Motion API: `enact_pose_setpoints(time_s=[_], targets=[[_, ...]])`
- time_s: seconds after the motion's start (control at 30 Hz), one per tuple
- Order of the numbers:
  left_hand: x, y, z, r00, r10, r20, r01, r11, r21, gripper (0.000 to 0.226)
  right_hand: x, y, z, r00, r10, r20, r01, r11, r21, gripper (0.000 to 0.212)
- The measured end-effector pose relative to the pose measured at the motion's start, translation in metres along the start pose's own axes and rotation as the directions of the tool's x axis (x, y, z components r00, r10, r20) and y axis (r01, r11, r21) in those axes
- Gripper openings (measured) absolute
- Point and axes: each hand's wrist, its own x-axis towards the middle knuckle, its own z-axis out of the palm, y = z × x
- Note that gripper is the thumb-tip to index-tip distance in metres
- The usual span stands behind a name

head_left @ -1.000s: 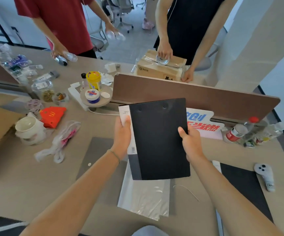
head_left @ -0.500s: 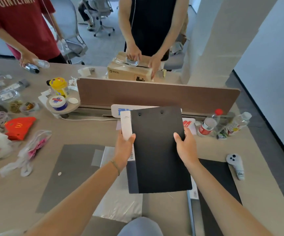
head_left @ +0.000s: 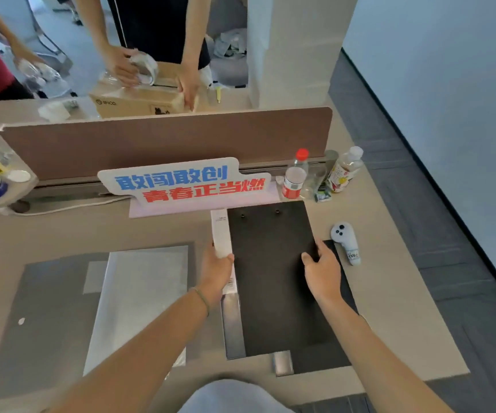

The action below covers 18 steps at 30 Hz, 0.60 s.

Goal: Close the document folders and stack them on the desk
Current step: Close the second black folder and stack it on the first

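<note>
Desk (head_left: 389,308) clutter rings both hands (head_left: 270,272) gripping the black folder (head_left: 270,278): sign (head_left: 181,183), bottles (head_left: 294,174), controller (head_left: 346,242).

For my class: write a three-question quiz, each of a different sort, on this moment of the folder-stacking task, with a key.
1. True or false: both hands grip the black folder.
2. Multiple choice: the white controller lies (A) right of the folder, (B) left of it, (C) on top of it.
3. Fill in: under the held folder, a second dark folder shows at its right and near edges, so the folders are being ____.

Key
1. True: the left hand holds the spine edge and the right hand the opposite edge.
2. A
3. stacked
</note>
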Motion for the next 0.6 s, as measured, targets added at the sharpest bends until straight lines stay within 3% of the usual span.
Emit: enact_pose_setpoints(time_s=[0.37, 0.6], targets=[[-0.005, -0.045, 0.086, 0.993, -0.099, 0.069, 0.084, 0.977, 0.197, 0.055, 0.024, 0.095, -0.04, 0.973, 0.231, 0.024, -0.231, 0.973, 0.002, 0.056], [-0.001, -0.059, 0.113, 0.995, -0.081, 0.056, 0.067, 0.972, 0.226, 0.059, 0.044, 0.123, -0.048, 0.976, 0.216, 0.041, -0.214, 0.976, -0.046, 0.056]])
